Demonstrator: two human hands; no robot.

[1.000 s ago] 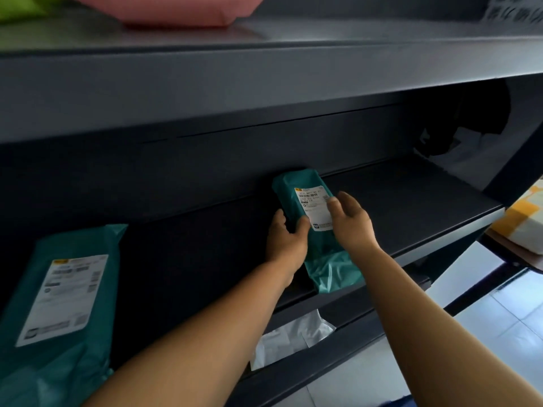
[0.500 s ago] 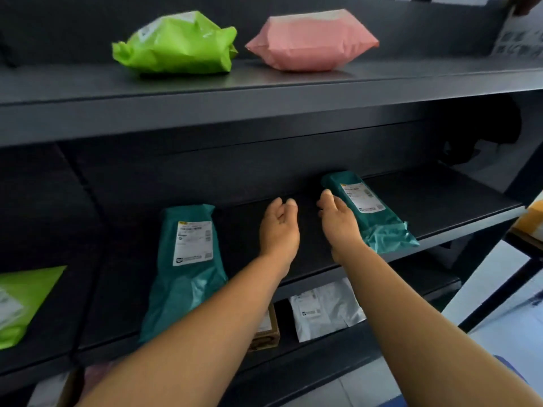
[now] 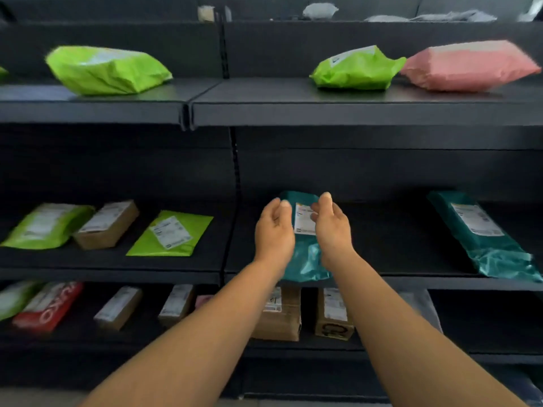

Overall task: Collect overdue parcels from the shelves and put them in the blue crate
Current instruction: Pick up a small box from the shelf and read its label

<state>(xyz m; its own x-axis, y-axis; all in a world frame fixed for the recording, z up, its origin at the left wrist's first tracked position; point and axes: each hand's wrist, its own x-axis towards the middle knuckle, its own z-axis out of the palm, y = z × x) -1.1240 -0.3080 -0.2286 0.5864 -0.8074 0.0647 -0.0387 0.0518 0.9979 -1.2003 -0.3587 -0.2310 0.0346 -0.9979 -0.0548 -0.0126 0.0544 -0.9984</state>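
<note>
Parcels: two teal mailers (image 3: 305,259) (image 3: 484,239), three green upstairs. Left hand (image 3: 274,230), right hand (image 3: 332,227) loosely curled, grasping nothing, flanking nearer mailer.

Dark shelves (image 3: 338,113) carry green, pink and teal parcels (image 3: 482,236) plus cardboard boxes (image 3: 279,315).
</note>
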